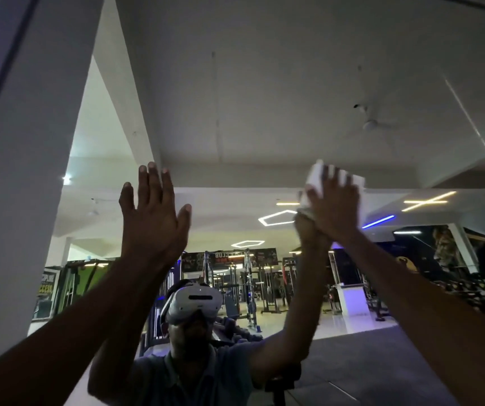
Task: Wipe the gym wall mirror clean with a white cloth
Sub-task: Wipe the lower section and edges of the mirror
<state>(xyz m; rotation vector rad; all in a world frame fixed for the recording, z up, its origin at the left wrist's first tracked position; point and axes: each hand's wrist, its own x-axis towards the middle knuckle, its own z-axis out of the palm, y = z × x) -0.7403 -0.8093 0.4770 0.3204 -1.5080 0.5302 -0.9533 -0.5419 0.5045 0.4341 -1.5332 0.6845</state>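
Wiping high on the mirror (264, 83), a white cloth (317, 178) is pressed flat by the right hand (333, 205).
The left hand (153, 218) is raised beside it, fingers spread, nothing held; gym machines (250, 279) are reflected beyond.

Mirrored "BUL…CLUB" on banner (229, 255); "SUCCESS" on poster (45, 288).

a white pillar (21, 171) stands at the left; gym machines (253, 285), a ceiling fan (370, 124) and hexagon lights (279, 218) show as reflections.
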